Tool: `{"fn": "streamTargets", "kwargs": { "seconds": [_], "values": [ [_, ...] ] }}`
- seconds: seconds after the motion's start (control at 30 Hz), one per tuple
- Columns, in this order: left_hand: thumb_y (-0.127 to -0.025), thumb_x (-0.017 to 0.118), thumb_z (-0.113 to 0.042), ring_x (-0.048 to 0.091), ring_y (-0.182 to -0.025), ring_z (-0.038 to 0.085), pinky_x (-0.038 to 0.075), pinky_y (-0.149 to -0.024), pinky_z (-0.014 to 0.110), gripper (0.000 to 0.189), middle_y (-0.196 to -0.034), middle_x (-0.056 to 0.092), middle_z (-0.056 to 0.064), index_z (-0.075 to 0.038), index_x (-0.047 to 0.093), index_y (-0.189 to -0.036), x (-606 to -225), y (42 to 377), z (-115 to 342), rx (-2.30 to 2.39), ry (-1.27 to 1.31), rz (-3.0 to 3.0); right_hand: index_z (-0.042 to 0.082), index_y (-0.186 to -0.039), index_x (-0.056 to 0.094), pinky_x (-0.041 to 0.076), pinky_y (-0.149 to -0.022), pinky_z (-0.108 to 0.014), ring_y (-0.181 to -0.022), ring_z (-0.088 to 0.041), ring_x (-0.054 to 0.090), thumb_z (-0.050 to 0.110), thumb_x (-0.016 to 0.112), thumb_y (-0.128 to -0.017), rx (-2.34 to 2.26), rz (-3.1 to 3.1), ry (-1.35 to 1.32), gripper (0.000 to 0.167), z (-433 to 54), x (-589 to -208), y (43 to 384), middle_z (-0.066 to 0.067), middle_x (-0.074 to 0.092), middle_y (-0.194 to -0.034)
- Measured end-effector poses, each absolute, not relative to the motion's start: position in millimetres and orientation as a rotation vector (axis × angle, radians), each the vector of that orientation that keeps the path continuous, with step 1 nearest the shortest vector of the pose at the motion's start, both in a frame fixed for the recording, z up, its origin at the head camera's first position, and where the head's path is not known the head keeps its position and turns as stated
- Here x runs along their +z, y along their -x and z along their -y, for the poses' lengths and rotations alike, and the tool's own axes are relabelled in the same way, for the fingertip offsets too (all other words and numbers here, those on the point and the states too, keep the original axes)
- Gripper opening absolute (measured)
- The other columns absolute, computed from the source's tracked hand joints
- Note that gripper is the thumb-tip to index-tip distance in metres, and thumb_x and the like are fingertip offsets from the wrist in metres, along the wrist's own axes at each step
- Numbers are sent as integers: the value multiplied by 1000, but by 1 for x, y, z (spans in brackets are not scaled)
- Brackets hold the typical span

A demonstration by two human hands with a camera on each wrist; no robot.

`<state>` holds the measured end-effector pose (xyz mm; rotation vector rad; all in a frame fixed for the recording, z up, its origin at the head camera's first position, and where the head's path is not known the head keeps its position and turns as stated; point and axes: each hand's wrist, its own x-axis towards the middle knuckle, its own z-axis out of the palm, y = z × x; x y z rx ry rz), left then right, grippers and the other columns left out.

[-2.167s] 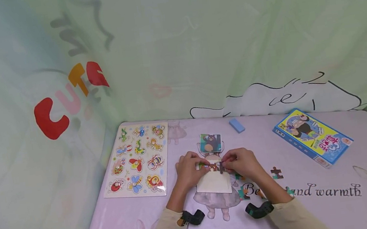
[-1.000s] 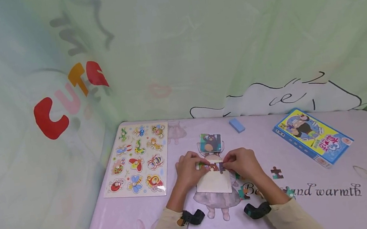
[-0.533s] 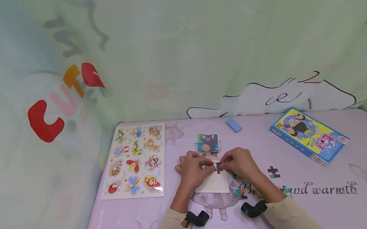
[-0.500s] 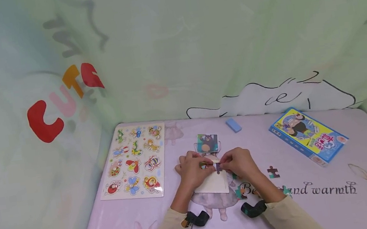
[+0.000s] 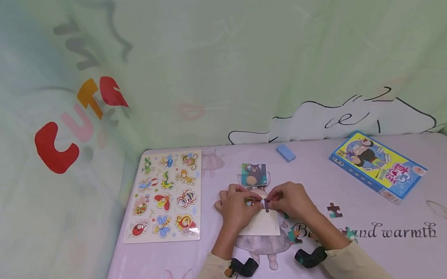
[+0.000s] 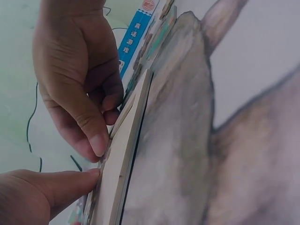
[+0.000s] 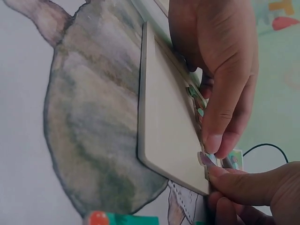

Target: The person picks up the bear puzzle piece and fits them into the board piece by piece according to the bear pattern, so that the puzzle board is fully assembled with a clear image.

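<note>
My left hand [image 5: 237, 207] is at the top part of a pale wooden puzzle board [image 5: 258, 227], thumb and forefinger closing on a puzzle piece by the joined pieces there. In the right wrist view a few pieces [image 7: 194, 96] with green and brown print lie along the board's far side. My right hand [image 5: 292, 200] pinches a dark purple puzzle piece [image 5: 266, 206] between thumb and fingers at the upper right of the board. The fingertips of both hands nearly meet and partly hide the pieces. Just beyond lies a square bear picture card [image 5: 253, 174].
Loose puzzle pieces [image 5: 334, 210] lie right of the board, some near my right forearm. An insect peg board [image 5: 163, 198] lies at the left. A blue block [image 5: 285, 153] and a blue-yellow box [image 5: 378, 166] stand toward the back right.
My left hand has slid right along the board's upper part, toward the right hand, and now covers most of the joined pieces. The right hand stays at the purple piece.
</note>
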<state>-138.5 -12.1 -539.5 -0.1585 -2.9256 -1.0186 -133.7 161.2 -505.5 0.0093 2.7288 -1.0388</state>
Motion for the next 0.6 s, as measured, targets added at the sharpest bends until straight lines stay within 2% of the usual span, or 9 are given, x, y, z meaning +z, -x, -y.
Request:
{"fn": "streamTargets", "kwargs": {
  "seconds": [0.37,0.6],
  "values": [
    [-78,87,-40,43,-105,26,27,-83,51,8,-108,57,-4,-38,81,-84,-538,137,11,-1048,140,2919,11,-93,80,44,-62,-27,-72,-16,55,14,86,-81,-1058,-2715,20,14,-158,-504,134,1,69,-75],
    [-78,87,-40,43,-105,25,27,-83,51,9,-106,56,-5,-39,81,-85,-539,136,12,-1059,143,2916,11,-88,80,45,-61,-29,-70,-16,55,16,88,-79,-1033,-2753,-3,13,-157,-502,133,1,67,-71]
  ]
}}
